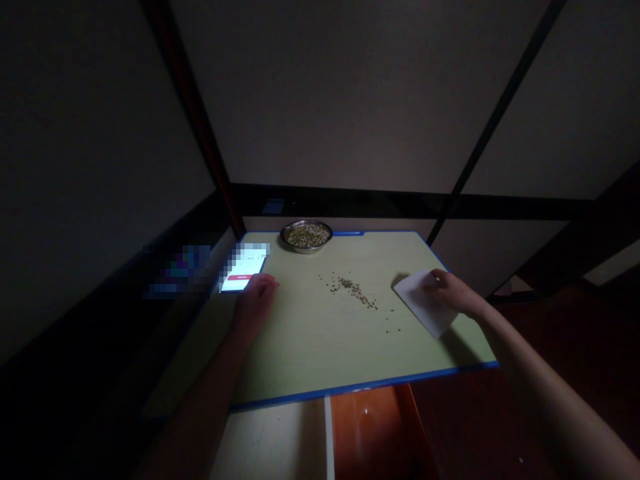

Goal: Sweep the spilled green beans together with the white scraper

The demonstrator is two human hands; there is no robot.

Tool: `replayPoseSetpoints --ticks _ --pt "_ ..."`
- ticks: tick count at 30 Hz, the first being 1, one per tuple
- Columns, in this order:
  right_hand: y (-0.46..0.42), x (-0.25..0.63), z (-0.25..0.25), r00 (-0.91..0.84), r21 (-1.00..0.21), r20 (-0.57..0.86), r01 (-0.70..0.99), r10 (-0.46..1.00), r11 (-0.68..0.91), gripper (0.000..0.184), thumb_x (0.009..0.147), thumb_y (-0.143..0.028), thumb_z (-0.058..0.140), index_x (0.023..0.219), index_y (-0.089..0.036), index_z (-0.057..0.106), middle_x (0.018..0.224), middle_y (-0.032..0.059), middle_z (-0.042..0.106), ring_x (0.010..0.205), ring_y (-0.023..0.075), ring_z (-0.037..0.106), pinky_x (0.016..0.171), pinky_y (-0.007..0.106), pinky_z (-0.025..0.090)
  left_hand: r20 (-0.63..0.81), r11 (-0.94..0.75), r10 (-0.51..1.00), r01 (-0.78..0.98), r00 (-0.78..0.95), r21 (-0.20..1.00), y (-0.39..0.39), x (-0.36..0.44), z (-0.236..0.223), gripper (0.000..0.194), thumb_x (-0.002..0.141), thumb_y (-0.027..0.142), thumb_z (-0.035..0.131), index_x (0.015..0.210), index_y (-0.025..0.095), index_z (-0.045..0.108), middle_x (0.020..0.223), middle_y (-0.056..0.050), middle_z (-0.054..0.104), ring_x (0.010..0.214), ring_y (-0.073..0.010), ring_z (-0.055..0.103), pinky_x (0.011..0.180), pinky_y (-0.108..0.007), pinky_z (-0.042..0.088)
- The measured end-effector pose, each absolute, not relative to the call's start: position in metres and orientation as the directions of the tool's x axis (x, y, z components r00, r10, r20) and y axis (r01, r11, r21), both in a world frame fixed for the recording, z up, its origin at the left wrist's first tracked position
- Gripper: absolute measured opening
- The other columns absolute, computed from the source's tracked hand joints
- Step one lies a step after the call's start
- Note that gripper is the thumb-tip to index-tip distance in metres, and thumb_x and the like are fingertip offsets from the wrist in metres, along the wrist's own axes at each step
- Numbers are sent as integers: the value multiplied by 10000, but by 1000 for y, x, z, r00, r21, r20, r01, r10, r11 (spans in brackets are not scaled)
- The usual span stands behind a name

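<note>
My right hand [453, 292] grips a white sheet of paper or thin card [425, 308], which is tilted above the right side of the table [300, 347]. To its left lies a loose scatter of small seeds or beans [353, 288], mostly greenish with some paler ones. On the left side of the table rests my left hand [257, 297], its fingers curled together with nothing visible in them. Just beyond that hand is a phone [245, 270] with a lit screen. A round metal bowl [307, 250] at the back edge holds many similar green and pale pieces.
The pale tabletop has a blue rim [360, 387]. Behind it stands a panelled wall [325, 100] with dark strips. An orange surface [370, 427] and a whitish one [275, 440] show below the front edge. The surroundings are dim.
</note>
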State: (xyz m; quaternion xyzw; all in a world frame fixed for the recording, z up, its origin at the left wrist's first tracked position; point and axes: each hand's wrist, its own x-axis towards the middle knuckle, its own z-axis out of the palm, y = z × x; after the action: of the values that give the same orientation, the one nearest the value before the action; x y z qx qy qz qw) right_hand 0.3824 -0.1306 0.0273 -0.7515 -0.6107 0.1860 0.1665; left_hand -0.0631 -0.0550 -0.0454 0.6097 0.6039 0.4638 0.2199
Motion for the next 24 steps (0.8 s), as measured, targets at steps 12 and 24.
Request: replayPoseSetpoints --ticks 12,24 --pt "-114 312 21 125 -316 -25 940 992 -126 301 816 -313 523 1035 -115 582 971 147 691 838 212 638 633 240 392 311 -197 939 508 -148 839 -52 -66 -50 223 770 394 508 887 208 548 807 -19 676 721 -181 605 638 -282 443" --pt "-68 226 31 -7 -285 -37 958 999 -4 357 817 -346 516 1104 -140 564 1037 152 684 881 223 638 665 260 402 309 -199 940 505 -144 840 -61 -62 -41 179 782 373 499 845 214 551 771 1 641 658 -163 571 603 -273 427"
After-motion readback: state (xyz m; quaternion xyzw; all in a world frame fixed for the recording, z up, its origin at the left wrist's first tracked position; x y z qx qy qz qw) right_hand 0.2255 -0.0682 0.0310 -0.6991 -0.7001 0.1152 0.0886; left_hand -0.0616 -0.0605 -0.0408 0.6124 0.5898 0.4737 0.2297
